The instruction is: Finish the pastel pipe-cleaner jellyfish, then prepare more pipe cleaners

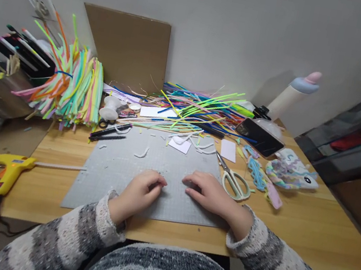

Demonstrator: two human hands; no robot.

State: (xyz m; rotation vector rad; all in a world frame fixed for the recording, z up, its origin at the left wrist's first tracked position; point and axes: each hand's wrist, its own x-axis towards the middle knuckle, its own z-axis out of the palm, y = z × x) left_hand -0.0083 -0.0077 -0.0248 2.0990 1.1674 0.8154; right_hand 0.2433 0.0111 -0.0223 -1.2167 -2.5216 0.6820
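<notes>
Both hands rest over a grey cutting mat (119,166) on the wooden table. My left hand (143,190) has its fingers curled with a gap between thumb and index finger, and nothing shows between them. To its right, my right hand (207,191) lies with thumb and fingers apart, holding nothing. Scissors with pale green handles (236,184) lie just beyond my right hand. A short white fuzzy piece (141,152) is on the mat above my left hand. Near the mat's back edge lies a small white card (179,144).
A yellow glue gun (11,172) lies at the left, its cord hanging off the table's front edge. Bundled pipe cleaners (82,89) stand behind it. Loose pipe cleaners (206,107) are heaped at the back. A phone (260,136) and a fuzzy white craft piece (293,171) are at the right.
</notes>
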